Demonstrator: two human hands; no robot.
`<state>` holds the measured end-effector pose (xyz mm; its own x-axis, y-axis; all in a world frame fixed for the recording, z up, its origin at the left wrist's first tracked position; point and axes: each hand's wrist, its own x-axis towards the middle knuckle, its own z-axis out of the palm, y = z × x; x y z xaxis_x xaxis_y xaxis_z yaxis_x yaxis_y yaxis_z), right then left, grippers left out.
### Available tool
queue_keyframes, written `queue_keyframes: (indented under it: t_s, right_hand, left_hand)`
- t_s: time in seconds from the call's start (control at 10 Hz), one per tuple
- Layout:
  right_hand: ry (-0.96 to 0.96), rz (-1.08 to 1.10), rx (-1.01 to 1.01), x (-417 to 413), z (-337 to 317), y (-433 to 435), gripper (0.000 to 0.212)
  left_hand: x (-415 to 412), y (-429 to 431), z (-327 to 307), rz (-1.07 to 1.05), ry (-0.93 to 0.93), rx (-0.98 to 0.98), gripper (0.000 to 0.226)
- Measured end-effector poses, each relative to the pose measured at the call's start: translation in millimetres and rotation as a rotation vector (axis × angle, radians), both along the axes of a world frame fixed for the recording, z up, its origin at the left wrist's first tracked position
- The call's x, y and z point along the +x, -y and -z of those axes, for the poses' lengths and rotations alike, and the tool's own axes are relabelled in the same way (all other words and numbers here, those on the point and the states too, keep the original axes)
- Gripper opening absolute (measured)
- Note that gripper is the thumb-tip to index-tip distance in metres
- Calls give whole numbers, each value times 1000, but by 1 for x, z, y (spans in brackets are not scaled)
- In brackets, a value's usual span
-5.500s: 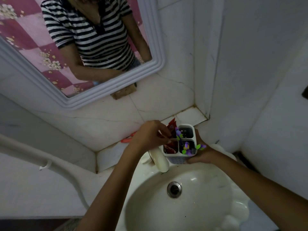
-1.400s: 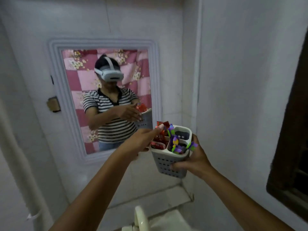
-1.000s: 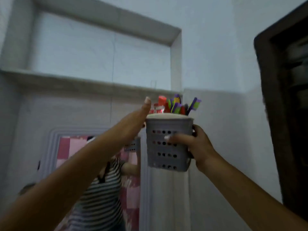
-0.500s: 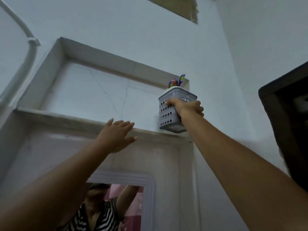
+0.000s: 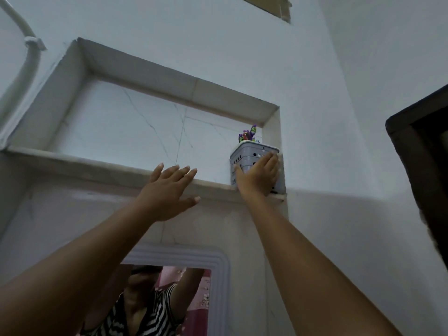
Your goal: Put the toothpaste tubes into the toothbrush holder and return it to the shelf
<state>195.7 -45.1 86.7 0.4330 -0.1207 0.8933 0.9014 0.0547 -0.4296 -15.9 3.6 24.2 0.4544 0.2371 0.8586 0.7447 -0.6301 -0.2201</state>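
The grey perforated toothbrush holder (image 5: 252,154) stands on the marble shelf (image 5: 97,166) of a wall niche, at its far right end against the side wall. Purple and green toothbrush heads (image 5: 251,133) stick out of its top; a speck of red shows among them, and the toothpaste tubes are otherwise hidden inside. My right hand (image 5: 257,180) lies across the holder's front, thumb on its left face and fingers reaching its right edge. My left hand (image 5: 169,190) is raised in front of the shelf's ledge, fingers apart, holding nothing.
A white-framed mirror (image 5: 218,275) hangs below the shelf and reflects a person in a striped shirt. A white pipe (image 5: 29,57) runs down the wall at upper left. A dark wooden frame (image 5: 424,154) is at the right edge.
The holder went from the sink up to the shelf; half a second ago it hung just above the ledge, and now it stands on it. My left hand let go earlier and stays raised.
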Motion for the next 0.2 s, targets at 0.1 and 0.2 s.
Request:
queue_keyframes:
  t_s: [0.1,0.2]
  right_hand:
    - [51,1,-81,-5,21,2,91]
    - [153,-71,-157,-21,55,17,78]
  left_hand:
    - [0,7,2,-42,-19,-31,79]
    - [-1,22,9,-52,-43,-57,82]
